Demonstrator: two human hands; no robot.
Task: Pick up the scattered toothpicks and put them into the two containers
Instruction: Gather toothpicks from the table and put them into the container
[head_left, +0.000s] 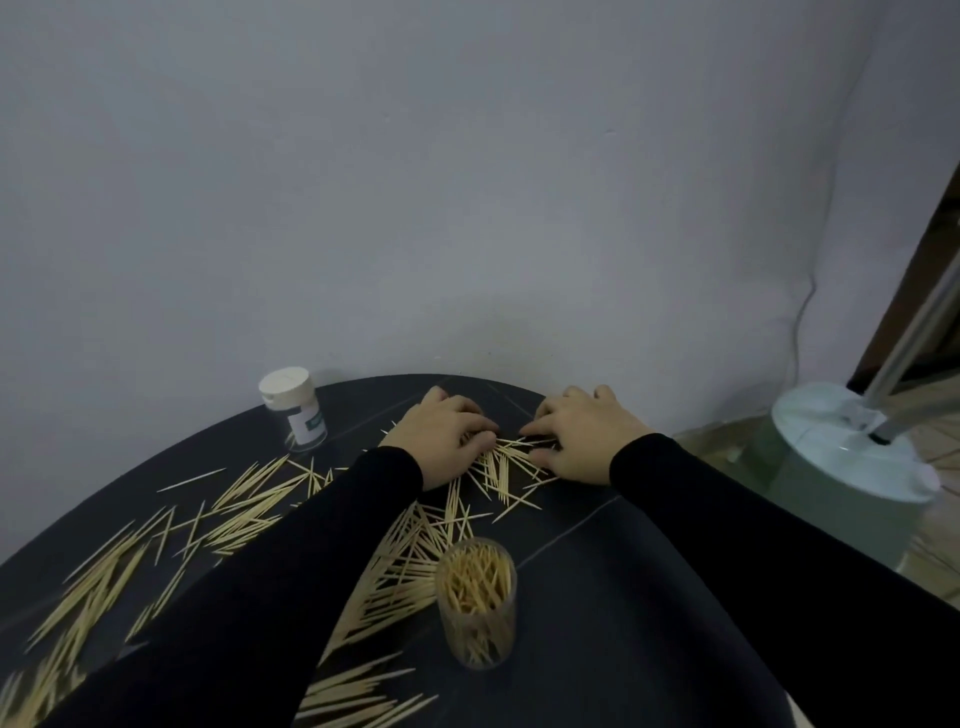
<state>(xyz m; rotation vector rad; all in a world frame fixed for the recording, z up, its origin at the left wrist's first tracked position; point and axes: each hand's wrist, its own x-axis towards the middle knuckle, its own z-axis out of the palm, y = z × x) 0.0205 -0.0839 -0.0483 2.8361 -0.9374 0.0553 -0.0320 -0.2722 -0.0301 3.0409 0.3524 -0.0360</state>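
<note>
Toothpicks (244, 514), light, stiff, sharp-tipped, likely best pinched mid-shaft: strewn across frame's lower left and centre; left hand (441, 436) and right hand (582, 436), fingers curled, rake a cluster (511, 462) together at centre.

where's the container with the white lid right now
In the head view the white-lidded container stands at the table's far left edge near the wall, left of the left hand, beyond the scattered toothpicks.
</note>
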